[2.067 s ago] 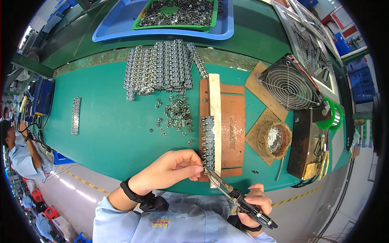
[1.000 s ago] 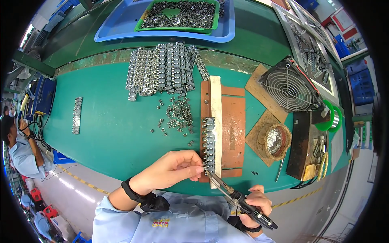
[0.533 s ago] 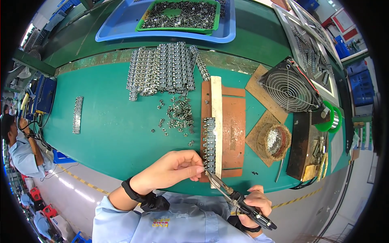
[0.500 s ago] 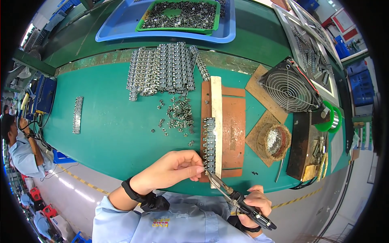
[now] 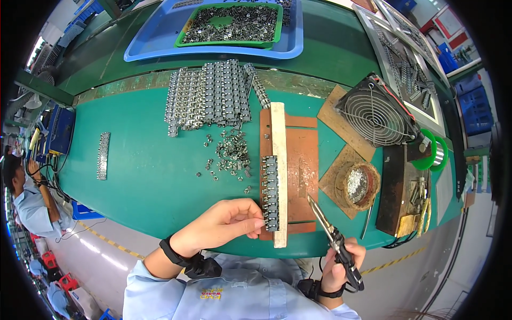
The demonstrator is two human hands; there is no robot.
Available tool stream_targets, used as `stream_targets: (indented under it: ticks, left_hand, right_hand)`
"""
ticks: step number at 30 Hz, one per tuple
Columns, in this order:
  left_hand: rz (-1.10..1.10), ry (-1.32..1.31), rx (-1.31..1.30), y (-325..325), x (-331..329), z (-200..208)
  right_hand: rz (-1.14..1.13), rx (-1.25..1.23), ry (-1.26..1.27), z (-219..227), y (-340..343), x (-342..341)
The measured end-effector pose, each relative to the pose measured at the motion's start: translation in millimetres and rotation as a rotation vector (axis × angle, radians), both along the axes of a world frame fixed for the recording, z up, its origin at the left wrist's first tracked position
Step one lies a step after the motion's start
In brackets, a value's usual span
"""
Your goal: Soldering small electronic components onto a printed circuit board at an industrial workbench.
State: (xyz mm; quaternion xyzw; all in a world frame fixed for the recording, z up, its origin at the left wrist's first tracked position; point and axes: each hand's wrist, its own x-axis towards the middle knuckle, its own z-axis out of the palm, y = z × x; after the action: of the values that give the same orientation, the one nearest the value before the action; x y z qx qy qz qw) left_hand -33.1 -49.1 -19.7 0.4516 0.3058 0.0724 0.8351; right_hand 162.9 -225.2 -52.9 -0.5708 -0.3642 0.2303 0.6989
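A strip of small dark circuit boards (image 5: 271, 192) lies lengthwise on a brown fixture board (image 5: 304, 184), against a pale bar (image 5: 279, 138). My left hand (image 5: 226, 223) is closed in a pinch beside the strip's near end, its fingertips touching or almost touching it. Whatever is between those fingertips is hidden. My right hand (image 5: 341, 262) grips a black soldering iron (image 5: 337, 242). The iron's tip points up and away over the brown fixture, right of the pale bar and apart from the strip. Loose small metal clips (image 5: 229, 154) are scattered left of the fixture.
Stacked board strips (image 5: 208, 96) stand behind the clips; a single strip (image 5: 103, 156) lies far left. On the right are a fan (image 5: 376, 114), a round solder pot (image 5: 356, 185), a solder wire reel (image 5: 434, 152) and an iron stand (image 5: 397, 197). A green tray (image 5: 184, 40) sits in a blue tray (image 5: 213, 55).
My right hand has drawn the soldering iron's tip off the strip's near end, to the right and farther from me. My left hand stays nearly in place. The whole view has shifted slightly.
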Motion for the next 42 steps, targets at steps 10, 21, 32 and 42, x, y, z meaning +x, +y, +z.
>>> stream_targets:
  ticks: [10,21,32,42]
  left_hand:
    - [0.027,0.029,0.018,0,-2,5]
    - [0.479,0.645,0.99,17,-46,5]
    - [0.458,0.654,0.969,8,-32,16]
    - [0.268,0.277,0.176,-32,-7,18]
  right_hand:
    - [0.044,-0.053,0.212,-1,7,3]
    - [0.016,-0.064,0.296,2,6,2]
    - [0.058,-0.09,0.297,5,5,5]
    - [0.129,0.013,0.234,-5,3,10]
